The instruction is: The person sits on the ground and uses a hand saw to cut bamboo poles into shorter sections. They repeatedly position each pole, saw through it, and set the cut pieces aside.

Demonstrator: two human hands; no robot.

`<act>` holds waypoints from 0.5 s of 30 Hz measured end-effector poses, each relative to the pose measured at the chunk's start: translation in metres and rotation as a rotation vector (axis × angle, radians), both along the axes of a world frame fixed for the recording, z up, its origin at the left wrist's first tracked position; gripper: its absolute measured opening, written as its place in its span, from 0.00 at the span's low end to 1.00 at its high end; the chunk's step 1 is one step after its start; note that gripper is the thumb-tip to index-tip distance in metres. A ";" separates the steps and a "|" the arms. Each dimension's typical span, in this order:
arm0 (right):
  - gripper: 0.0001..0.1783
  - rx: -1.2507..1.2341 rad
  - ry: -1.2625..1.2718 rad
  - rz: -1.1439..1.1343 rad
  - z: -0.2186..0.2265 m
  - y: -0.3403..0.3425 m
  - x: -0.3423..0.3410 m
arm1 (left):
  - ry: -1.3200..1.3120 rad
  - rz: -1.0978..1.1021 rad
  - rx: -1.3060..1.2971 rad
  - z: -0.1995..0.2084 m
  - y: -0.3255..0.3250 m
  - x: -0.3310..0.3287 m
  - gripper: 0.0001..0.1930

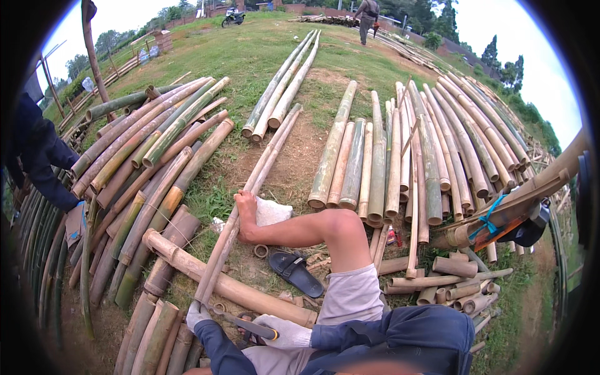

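Observation:
My left hand (199, 315), in a pale work glove, is closed round the near end of slim bamboo poles (219, 253), which run away from me side by side. Closed on the handle of a hand saw (248, 325) is my gloved right hand (289, 332). The saw's blade points left, toward the near pole end; whether it touches bamboo I cannot tell. A small bamboo ring (219, 308) shows beside the blade. My bare foot (246, 217) presses on the poles farther up. Beneath them lies a thick bamboo log (240, 290), set crosswise.
Bamboo stacks flank me, left (181, 169) and right (431, 150). A black sandal (295, 272), a white stone (274, 212) and short offcuts (459, 287) lie nearby. Another person's dark sleeve (40, 150) is at the left; a person (366, 22) and a motorcycle (233, 17) are far off.

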State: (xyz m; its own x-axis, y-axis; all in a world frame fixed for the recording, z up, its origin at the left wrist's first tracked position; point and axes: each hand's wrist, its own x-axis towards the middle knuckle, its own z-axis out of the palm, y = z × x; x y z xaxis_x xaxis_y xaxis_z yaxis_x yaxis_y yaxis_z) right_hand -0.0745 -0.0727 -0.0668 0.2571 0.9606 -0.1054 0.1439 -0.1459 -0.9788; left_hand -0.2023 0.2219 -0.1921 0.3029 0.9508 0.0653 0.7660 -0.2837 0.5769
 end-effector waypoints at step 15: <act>0.16 0.086 0.010 -0.036 -0.017 0.038 0.005 | -0.306 0.071 -0.196 -0.033 0.021 -0.001 0.16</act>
